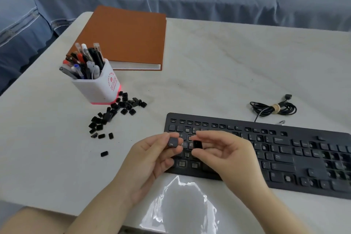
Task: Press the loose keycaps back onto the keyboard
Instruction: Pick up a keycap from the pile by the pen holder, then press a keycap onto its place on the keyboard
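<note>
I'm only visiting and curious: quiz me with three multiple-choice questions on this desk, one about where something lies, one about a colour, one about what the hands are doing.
1. Where does the heap of loose keycaps lie?
A. on the binder
B. beside the pen holder
C. on the keyboard

2. What colour is the binder's cover?
A. orange-brown
B. green
C. white

3. What are the hands doing?
A. resting flat
B. each pinching a keycap
C. holding pens

Answers:
1 B: the heap spreads from the holder's base.
2 A: the cover reads orange-brown.
3 B: the left hand pinches a lettered keycap, and the right hand pinches a second keycap.
</note>
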Demonstrator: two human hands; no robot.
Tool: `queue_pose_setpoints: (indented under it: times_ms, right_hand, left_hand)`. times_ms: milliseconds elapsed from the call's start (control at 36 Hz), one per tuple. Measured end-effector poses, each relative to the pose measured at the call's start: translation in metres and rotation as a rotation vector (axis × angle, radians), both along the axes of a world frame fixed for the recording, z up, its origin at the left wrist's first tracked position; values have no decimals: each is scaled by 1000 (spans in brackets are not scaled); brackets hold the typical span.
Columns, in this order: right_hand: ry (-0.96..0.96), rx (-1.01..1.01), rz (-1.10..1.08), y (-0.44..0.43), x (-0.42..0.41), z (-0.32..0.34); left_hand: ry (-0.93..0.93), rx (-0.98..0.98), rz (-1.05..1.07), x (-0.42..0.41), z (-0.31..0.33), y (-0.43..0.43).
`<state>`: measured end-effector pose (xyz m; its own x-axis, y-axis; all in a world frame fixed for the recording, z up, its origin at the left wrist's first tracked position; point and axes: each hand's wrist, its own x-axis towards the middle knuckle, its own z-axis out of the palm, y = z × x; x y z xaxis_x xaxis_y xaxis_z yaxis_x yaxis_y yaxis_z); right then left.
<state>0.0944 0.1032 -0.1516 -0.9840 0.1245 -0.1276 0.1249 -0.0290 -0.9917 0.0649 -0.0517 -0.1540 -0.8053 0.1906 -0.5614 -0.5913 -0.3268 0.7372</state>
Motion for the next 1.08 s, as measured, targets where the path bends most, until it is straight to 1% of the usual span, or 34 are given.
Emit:
queue_pose_setpoints:
  times_ms: [83, 306, 361, 417, 500, 639, 778, 889, 972, 1083]
  right_hand:
    - [-26, -19, -29, 3, 4, 3]
    - [-311, -360, -66, 14, 15, -6]
    - [-348, -438, -82, 17, 18, -7]
    - [-359, -474, -99, 19, 20, -8]
    - [-352, -475, -108, 22, 21, -10]
    - [-318, -422, -114, 25, 23, -11]
    - [-313, -371, -110, 25, 26, -14]
    - [-326, -326, -124, 27, 27, -18]
    - [-322, -330, -149, 28, 28, -21]
    - [-330, -349, -167, 29, 29, -22]
  left_hand:
    - [2, -3, -17, 3, 0, 5]
    - [-17, -63, -63, 7, -4, 12]
    - [-23, -83, -65, 8, -5, 14]
    - [-24, -104, -70, 9, -7, 15]
    - [8, -172, -82, 10, -10, 17]
    - [157, -357, -118, 14, -15, 19]
    - [261, -461, -182, 15, -22, 18]
    - [397, -615, -263, 14, -28, 15]
    - [494, -703, -303, 14, -33, 15]
    - [531, -725, -315, 13, -42, 16]
